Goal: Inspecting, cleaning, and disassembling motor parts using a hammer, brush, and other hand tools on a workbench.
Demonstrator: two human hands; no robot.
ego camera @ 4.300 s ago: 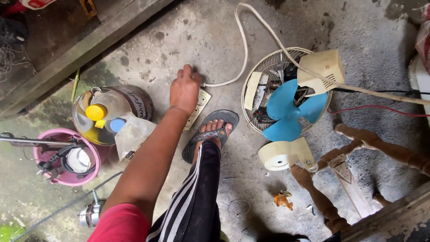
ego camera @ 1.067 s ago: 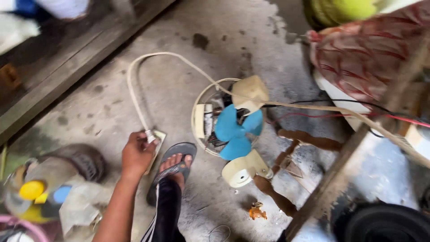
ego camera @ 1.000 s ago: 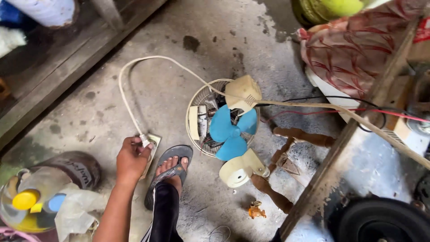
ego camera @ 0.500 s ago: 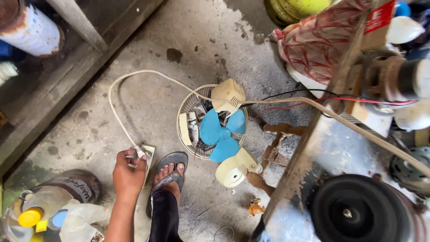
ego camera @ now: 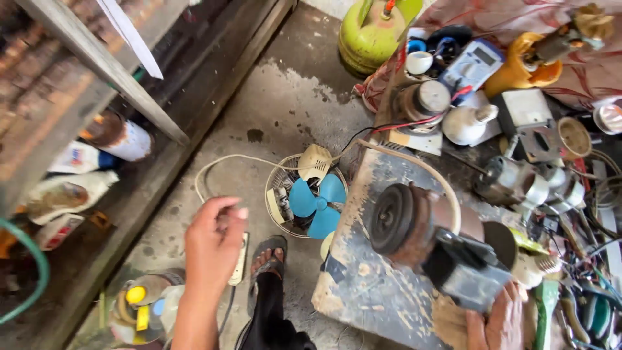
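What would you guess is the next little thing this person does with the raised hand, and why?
Probably bring the left hand up to the electric motor on the workbench. That hand hangs empty in mid-air above the power strip on the floor, while the right hand rests by the motor's near end, so both hands seem headed there.

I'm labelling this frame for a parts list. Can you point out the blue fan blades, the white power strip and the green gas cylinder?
blue fan blades (ego camera: 315,202), head view, on the hub where the blades meet.
white power strip (ego camera: 240,260), head view, on its strip body beside the left hand (ego camera: 212,241).
green gas cylinder (ego camera: 370,34), head view, on its rounded shoulder.
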